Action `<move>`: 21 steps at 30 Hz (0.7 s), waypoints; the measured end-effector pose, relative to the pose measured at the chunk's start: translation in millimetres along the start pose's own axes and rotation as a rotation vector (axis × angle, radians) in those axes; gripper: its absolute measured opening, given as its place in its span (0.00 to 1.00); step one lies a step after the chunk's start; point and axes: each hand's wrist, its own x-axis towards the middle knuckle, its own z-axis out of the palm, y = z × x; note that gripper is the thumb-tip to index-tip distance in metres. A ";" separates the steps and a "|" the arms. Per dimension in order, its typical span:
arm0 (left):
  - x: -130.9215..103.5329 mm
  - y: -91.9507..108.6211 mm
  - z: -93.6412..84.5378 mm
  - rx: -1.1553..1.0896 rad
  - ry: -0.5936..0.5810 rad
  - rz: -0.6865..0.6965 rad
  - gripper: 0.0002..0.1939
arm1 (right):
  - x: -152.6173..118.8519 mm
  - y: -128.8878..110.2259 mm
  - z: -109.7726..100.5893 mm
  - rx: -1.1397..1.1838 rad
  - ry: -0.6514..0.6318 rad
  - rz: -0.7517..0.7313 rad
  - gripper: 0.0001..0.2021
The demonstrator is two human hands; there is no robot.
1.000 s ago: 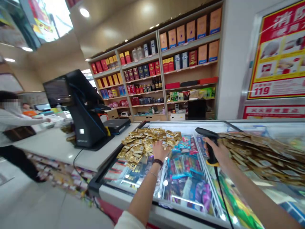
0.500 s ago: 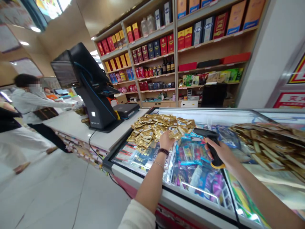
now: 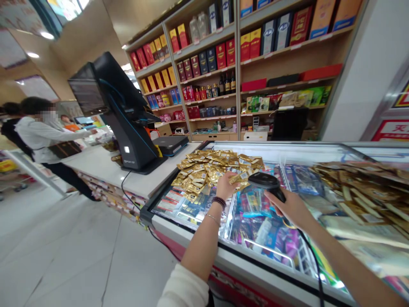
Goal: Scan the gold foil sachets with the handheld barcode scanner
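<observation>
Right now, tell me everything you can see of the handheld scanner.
The handheld scanner is black, apparently plastic, with a rounded head, a grip edged yellow at its foot, and a black cable hanging. The right hand holds it by the grip over the freezer case, head toward a gold packet in the left hand; whether they touch is unclear.

Red-and-white wall sign (image 3: 392,130), reading “灭”, cropped
</observation>
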 end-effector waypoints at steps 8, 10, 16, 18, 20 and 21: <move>1.2 -2.6 -2.5 -0.009 0.011 -0.004 0.16 | -0.1 3.8 -1.5 -0.027 0.004 -0.011 0.25; 1.8 -4.2 -2.1 -0.021 0.017 -0.003 0.16 | -0.1 4.5 -1.2 -0.044 0.004 -0.012 0.25; 3.1 -5.5 -1.8 -0.030 0.027 -0.021 0.16 | 0.2 2.6 -1.3 -0.039 -0.005 -0.002 0.25; 2.7 -4.0 -1.8 -0.028 0.026 -0.023 0.16 | -0.4 -0.4 -3.6 0.017 -0.022 0.011 0.25; 1.2 -2.1 -0.5 -0.026 0.038 -0.029 0.16 | -2.1 -3.4 -7.7 0.114 -0.040 0.034 0.25; -0.1 -1.2 1.1 -0.029 0.047 -0.038 0.17 | -3.3 -4.5 -10.8 0.169 -0.031 0.046 0.25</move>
